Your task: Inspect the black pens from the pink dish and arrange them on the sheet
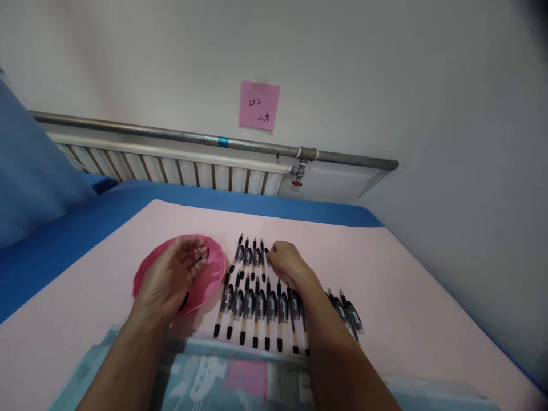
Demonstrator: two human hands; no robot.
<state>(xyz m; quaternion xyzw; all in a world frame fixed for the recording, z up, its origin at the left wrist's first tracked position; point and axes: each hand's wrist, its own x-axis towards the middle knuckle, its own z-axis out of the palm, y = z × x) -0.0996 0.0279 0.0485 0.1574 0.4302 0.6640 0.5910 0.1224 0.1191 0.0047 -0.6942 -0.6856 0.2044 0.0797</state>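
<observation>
My left hand is over a pink basket, its fingers loosely curled and apart. A black pen shows beneath this palm, partly hidden; the fingers do not visibly close on it. At the right end of the back row, my right hand pinches a dark pen cap, mostly covered by the fingers. Beside it lies an uncapped pen. Several more pens, with caps between them, form this row. A longer front row of pens runs nearer me, its right part behind my right forearm.
More pens lie right of my forearm. The pink tabletop has a blue border. Behind stand a radiator and a pipe with a valve. A blue curtain hangs left; patterned blue cloth lies close to me.
</observation>
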